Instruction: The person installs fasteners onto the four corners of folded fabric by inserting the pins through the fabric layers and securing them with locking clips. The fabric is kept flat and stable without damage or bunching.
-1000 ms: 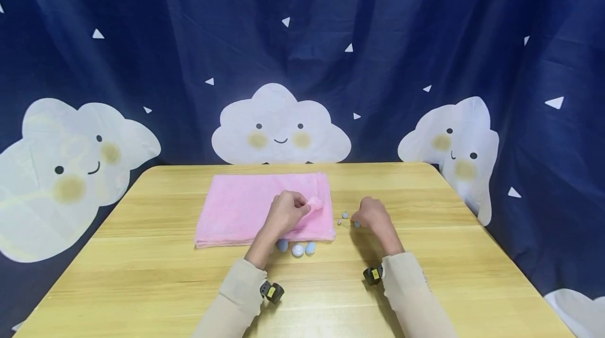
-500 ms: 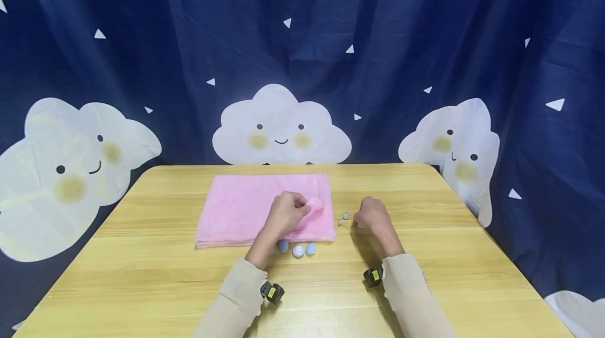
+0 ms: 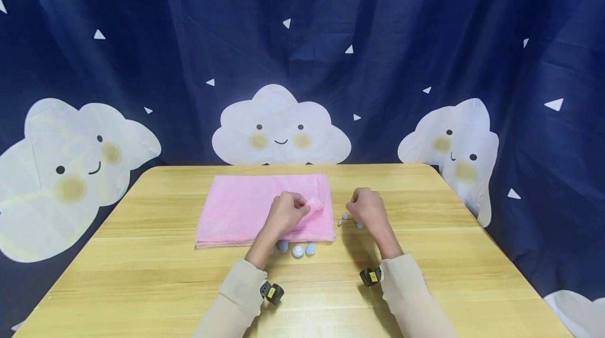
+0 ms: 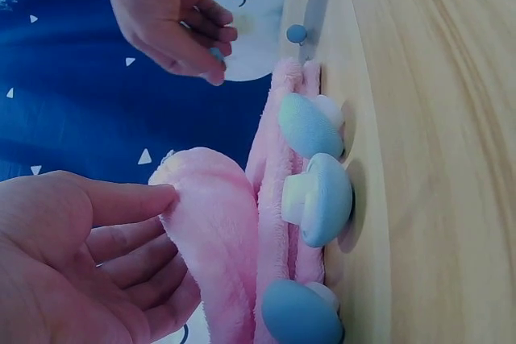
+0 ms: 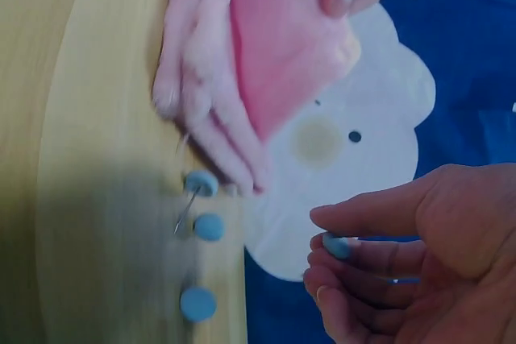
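Observation:
A folded pink plush blanket (image 3: 250, 201) lies on the table. My left hand (image 3: 284, 214) pinches a raised fold of it near its right side, thumb against fingers. Above the table to the right of the blanket, my right hand (image 3: 371, 208) holds a small blue-headed pin (image 5: 336, 245) between thumb and fingers; its needle cannot be made out. Below that hand lie several similar pins, one with its needle showing (image 5: 201, 184) and another farther off (image 5: 197, 304). Along the blanket's near edge are several blue mushroom-shaped caps with white stems, one of them on its side (image 4: 326, 199).
The light wooden table (image 3: 142, 285) ends at a dark blue curtain (image 3: 302, 39) printed with white clouds and triangles. A black wrist camera (image 3: 272, 292) sits at the left sleeve, and another camera (image 3: 371, 276) at the right.
My right hand has risen off the table and shifted slightly left, with the pin now in its fingers. The left hand stays on the blanket fold.

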`<move>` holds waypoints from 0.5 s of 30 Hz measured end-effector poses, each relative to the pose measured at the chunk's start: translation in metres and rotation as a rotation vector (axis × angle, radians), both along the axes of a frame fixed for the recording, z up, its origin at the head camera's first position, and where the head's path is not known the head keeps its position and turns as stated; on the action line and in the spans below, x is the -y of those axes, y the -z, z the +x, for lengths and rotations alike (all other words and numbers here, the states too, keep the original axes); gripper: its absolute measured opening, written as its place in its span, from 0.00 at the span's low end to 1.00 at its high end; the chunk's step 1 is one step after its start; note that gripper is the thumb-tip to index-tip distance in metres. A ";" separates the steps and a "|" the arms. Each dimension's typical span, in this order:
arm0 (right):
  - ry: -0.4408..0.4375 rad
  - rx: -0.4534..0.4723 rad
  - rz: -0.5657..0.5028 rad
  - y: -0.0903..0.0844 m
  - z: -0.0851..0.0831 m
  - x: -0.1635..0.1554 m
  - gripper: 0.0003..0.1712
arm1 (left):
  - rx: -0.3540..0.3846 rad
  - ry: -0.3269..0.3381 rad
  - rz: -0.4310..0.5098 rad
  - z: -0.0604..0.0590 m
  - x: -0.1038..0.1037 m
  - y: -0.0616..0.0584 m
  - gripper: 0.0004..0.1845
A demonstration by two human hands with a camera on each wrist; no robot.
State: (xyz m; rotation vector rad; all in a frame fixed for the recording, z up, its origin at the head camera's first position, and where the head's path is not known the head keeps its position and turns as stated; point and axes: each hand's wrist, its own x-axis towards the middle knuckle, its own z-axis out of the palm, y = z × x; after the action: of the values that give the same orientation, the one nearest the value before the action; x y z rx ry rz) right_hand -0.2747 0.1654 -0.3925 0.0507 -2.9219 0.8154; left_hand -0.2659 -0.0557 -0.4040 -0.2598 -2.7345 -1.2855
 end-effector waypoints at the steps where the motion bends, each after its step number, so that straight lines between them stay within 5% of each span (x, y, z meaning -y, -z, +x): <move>1: -0.001 -0.009 0.003 -0.001 0.001 0.002 0.10 | 0.001 0.000 0.001 0.000 0.000 0.000 0.02; 15: -0.090 0.000 -0.172 -0.004 0.002 0.009 0.06 | -0.010 0.000 -0.003 -0.001 0.000 0.000 0.02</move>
State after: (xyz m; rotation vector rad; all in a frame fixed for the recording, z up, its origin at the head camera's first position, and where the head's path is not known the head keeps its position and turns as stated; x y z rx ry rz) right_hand -0.2729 0.1562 -0.3885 0.1680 -2.8549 1.0776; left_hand -0.2672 -0.0556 -0.4044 -0.2652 -2.7282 -1.2763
